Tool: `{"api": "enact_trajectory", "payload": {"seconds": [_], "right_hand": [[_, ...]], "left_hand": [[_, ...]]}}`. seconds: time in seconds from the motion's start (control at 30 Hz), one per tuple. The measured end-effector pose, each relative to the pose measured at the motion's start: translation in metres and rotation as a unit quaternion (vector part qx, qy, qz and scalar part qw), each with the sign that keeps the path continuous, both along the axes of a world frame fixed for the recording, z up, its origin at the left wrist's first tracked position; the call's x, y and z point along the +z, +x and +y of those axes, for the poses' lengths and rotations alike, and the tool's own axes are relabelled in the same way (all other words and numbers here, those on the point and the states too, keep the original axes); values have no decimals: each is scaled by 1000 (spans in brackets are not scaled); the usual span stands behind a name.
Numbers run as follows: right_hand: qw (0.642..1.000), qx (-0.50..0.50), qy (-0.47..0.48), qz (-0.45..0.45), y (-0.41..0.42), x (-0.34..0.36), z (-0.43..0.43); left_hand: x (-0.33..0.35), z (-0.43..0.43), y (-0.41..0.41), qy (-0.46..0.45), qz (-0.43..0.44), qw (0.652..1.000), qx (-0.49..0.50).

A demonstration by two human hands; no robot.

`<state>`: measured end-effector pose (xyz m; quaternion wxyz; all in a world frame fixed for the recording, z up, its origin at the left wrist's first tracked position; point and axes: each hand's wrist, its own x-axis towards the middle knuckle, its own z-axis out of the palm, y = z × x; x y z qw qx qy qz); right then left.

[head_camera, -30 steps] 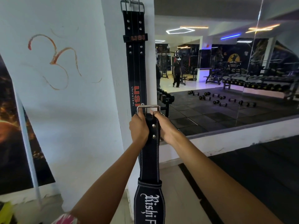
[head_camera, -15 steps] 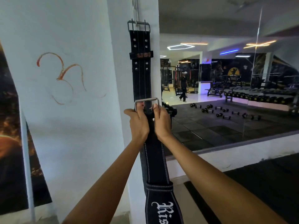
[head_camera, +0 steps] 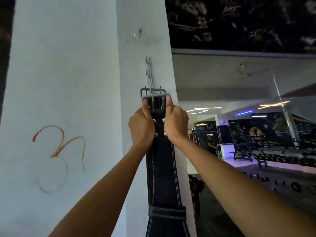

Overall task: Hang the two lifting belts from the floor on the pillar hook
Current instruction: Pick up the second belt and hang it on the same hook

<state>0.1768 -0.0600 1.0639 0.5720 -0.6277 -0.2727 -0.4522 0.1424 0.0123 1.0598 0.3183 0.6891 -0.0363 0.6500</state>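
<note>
While my left hand [head_camera: 142, 127] and right hand [head_camera: 176, 124] clamp the second belt [head_camera: 162, 168], its buckle [head_camera: 154, 98] nears the pillar hook [head_camera: 148, 69].
Next move (my judgement): lift the buckle's frame over the hook's tip, beside the hung buckle [head_camera: 152, 91].

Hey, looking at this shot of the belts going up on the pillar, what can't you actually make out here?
Head view:
- First belt's strap: only its buckle shows; the held belt covers the rest.
- Hook tip: thin and blurred, so the catch is unclear.
- Held belt's lower end: cut off by the bottom edge.
- Fingers of left hand and right hand: wrapped behind the belt.
- Person in the mirror: small and dim.
</note>
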Motion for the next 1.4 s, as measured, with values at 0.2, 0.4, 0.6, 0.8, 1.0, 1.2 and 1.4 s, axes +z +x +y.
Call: {"api": "enact_trajectory", "payload": {"seconds": [0.2,0.4,0.6,0.8,1.0,1.2,1.4], "right_hand": [[1000,15,9,-11,91,126,37],[1000,-13,1,-4,154,196,66],[1000,-28,0,3,186,229,83],[997,-57,-37,-19,189,215,81],[982,168,-72,-47,197,188,72],[978,206,8,26,185,197,72],[974,195,50,101,183,211,75]], "left_hand": [[124,38,90,-38,-12,997,59],[197,72,148,-53,17,995,84],[229,87,172,-28,42,992,118],[221,88,167,14,53,988,146],[189,98,162,26,3,997,-69],[210,85,158,-130,29,986,-102],[228,91,162,-163,78,975,-128]]}}
